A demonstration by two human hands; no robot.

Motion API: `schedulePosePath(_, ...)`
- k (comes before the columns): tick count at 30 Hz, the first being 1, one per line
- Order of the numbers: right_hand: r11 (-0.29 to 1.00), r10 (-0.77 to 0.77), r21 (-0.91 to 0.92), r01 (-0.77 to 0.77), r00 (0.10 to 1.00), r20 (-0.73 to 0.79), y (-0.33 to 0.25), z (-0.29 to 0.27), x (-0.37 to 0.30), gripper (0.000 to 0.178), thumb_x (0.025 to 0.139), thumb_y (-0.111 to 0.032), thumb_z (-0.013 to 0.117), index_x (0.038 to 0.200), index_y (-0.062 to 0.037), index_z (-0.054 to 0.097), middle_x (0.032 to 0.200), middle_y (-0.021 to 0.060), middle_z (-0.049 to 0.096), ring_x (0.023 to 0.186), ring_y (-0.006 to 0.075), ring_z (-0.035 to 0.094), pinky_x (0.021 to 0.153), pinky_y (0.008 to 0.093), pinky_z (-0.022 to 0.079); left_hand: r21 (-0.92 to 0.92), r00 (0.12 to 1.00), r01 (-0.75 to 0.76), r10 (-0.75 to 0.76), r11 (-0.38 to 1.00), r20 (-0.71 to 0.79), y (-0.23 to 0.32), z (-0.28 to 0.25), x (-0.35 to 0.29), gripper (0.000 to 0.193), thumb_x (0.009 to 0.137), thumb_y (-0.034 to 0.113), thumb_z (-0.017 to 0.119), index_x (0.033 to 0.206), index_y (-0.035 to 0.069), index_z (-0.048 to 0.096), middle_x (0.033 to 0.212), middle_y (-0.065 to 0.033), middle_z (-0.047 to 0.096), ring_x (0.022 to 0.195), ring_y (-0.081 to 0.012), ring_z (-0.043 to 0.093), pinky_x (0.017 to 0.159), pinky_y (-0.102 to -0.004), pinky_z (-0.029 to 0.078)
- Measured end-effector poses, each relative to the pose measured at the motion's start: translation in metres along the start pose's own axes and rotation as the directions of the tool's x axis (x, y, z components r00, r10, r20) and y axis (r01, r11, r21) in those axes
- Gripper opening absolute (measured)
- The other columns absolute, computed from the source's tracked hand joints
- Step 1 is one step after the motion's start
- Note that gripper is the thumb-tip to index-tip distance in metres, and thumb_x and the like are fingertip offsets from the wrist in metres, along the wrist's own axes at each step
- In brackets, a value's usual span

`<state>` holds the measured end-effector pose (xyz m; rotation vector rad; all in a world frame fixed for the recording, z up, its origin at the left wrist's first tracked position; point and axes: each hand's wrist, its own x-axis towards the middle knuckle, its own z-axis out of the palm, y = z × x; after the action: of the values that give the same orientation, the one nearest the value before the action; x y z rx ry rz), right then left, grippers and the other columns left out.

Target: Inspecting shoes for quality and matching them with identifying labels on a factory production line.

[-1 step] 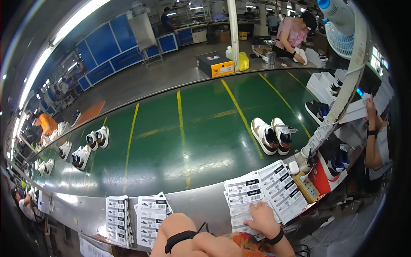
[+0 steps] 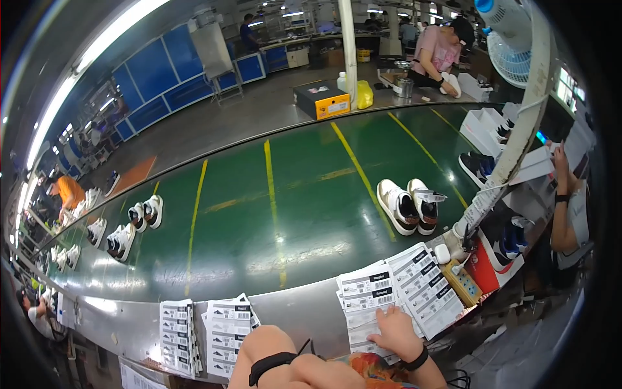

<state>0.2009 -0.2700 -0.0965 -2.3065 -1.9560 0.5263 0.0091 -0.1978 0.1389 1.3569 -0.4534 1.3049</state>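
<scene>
My right hand, with a black wristband, lies with its fingers spread on a stack of printed label sheets. A second stack of label sheets overlaps it on the right. My left hand is low in the middle, near my body, beside a bent, bare limb with a black strap; its fingers cannot be made out. Left of it, on the metal ledge, are two more label-sheet stacks, one farther left and one nearer. A white-and-brown pair of sneakers stands on the green belt beyond my right hand.
Several more sneakers stand leftward on the green conveyor belt. A pole, power strip and red box border the right. Across the belt are a black-and-orange shoebox and a person in pink.
</scene>
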Motion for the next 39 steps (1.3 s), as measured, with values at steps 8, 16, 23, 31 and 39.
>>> schedulePosePath(8, 0.999, -0.011, -0.032, 0.009, 0.999, -0.051, -0.001, 0.005, -0.002, 0.068, 0.068, -0.039, 0.075, 0.115, 0.0053, 0.053, 0.105, 0.0353, 0.056, 0.097, 0.0444, 0.057, 0.078, 0.0458, 0.05, -0.207, 0.978, 0.135, -0.096, 0.969, 0.188, -0.019, 0.001, 0.005, 0.006, 0.08, 0.014, 0.071, 0.086, 0.014, 0.074, 0.098, -0.001, 0.063, 0.106, -0.0206, 0.045, 0.08, -0.0294, 0.044)
schedulePosePath(16, 0.998, -0.022, -0.059, 0.021, 1.0, -0.016, 0.0, 0.01, -0.001, 0.069, 0.069, -0.038, 0.075, 0.116, 0.0057, 0.05, 0.099, 0.031, 0.057, 0.097, 0.0441, 0.056, 0.077, 0.0455, 0.049, -0.257, 0.951, 0.277, -0.225, 0.926, 0.214, -0.016, 0.008, 0.003, 0.008, 0.077, 0.014, 0.074, 0.084, 0.016, 0.076, 0.097, 0.0016, 0.062, 0.106, -0.0197, 0.044, 0.077, -0.0276, 0.041)
schedulePosePath(23, 0.999, -0.013, -0.037, 0.013, 1.0, -0.003, 0.0, 0.009, 0.0, 0.069, 0.068, -0.038, 0.076, 0.114, 0.0055, 0.051, 0.1, 0.0314, 0.057, 0.094, 0.0423, 0.056, 0.076, 0.045, 0.049, -0.267, 0.961, 0.235, -0.181, 0.935, 0.212, -0.026, 0.015, 0.008, 0.009, 0.08, 0.017, 0.072, 0.088, 0.018, 0.074, 0.096, 0.0013, 0.062, 0.105, -0.0201, 0.046, 0.081, -0.0287, 0.043)
schedulePosePath(31, 1.0, -0.022, 0.002, 0.022, 0.996, -0.088, -0.001, 0.012, -0.003, 0.064, 0.063, -0.034, 0.078, 0.106, 0.006, 0.054, 0.1, 0.0363, 0.058, 0.092, 0.041, 0.059, 0.074, 0.0441, 0.049, -0.262, 0.96, 0.219, -0.16, 0.94, 0.23, -0.027, 0.021, 0.008, 0.009, 0.082, 0.017, 0.071, 0.091, 0.019, 0.072, 0.095, -0.0002, 0.063, 0.103, -0.021, 0.048, 0.083, -0.0296, 0.044)
schedulePosePath(39, 0.999, -0.04, -0.03, 0.036, 0.992, -0.121, -0.001, 0.013, -0.004, 0.061, 0.063, -0.033, 0.078, 0.104, 0.0063, 0.054, 0.097, 0.0337, 0.058, 0.09, 0.0402, 0.058, 0.072, 0.0434, 0.049, -0.229, 0.955, 0.247, -0.197, 0.941, 0.222, -0.023, 0.025, 0.007, 0.01, 0.083, 0.017, 0.069, 0.092, 0.02, 0.07, 0.094, -0.0018, 0.064, 0.101, -0.0218, 0.05, 0.084, -0.0304, 0.044)
